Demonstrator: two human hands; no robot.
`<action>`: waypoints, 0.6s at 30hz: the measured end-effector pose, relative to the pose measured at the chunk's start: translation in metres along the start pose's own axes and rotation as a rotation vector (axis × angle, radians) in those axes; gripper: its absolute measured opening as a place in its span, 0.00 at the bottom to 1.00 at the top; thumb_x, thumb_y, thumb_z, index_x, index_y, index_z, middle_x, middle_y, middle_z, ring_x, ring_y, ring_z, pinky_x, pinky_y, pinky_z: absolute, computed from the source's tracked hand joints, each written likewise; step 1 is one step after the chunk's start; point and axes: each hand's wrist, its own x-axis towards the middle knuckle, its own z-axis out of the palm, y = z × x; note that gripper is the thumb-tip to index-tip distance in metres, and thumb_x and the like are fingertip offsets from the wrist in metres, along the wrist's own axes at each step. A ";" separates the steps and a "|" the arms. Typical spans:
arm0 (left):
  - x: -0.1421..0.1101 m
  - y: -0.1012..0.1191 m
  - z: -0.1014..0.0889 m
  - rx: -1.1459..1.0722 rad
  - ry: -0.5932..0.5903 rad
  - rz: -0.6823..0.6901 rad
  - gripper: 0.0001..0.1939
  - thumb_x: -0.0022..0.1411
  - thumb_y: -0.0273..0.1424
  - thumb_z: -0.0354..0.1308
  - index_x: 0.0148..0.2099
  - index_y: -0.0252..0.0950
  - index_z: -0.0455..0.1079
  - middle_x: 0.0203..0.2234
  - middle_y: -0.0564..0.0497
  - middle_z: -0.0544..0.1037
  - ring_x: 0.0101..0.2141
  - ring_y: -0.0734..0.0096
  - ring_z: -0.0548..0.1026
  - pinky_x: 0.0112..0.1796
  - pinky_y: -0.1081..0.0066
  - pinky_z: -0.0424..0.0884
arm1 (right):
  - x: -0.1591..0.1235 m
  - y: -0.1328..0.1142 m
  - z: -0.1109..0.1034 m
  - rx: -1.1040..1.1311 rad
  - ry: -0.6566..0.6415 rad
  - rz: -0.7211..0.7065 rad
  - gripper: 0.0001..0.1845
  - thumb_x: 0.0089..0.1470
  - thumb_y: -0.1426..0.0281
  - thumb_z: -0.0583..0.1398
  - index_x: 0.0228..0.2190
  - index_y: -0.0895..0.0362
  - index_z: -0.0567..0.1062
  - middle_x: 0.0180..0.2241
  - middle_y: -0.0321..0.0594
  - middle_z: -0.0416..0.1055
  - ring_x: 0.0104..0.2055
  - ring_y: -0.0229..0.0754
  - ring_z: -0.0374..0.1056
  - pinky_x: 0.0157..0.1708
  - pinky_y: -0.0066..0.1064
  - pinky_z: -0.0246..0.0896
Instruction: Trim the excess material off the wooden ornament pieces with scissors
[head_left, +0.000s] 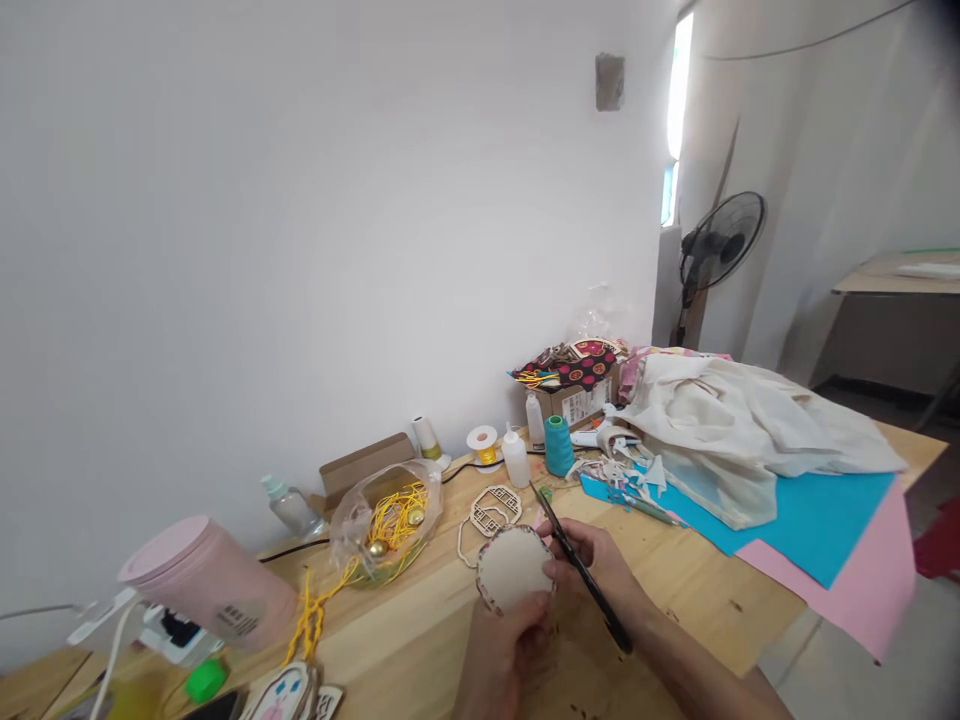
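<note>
My left hand (pixel 504 640) grips a round cream fabric-covered disc (pixel 512 568) from below, holding it up over the wooden table (pixel 420 630). My right hand (pixel 600 570) is closed on black scissors (pixel 581 572), whose blades point up and left past the disc's right edge. Both hands sit close together near the table's front. A laser-cut wooden frame piece (pixel 495 508) lies just behind the disc.
A plastic bag of yellow cord and gold bells (pixel 386 522), a pink cup (pixel 210 580), glue bottles (pixel 515 457), a teal thread spool (pixel 558 446), a cardboard box of craft pieces (pixel 574 385), cream cloth (pixel 742 420) on blue and pink sheets (pixel 817 520). A fan (pixel 720 245) stands behind.
</note>
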 end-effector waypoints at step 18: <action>-0.001 0.000 0.004 -0.089 -0.098 -0.077 0.24 0.36 0.20 0.62 0.41 0.32 0.69 0.24 0.51 0.77 0.24 0.71 0.72 0.22 0.75 0.67 | -0.009 0.004 0.010 -0.224 0.267 -0.085 0.14 0.43 0.64 0.59 0.34 0.57 0.71 0.23 0.34 0.66 0.25 0.37 0.62 0.25 0.26 0.59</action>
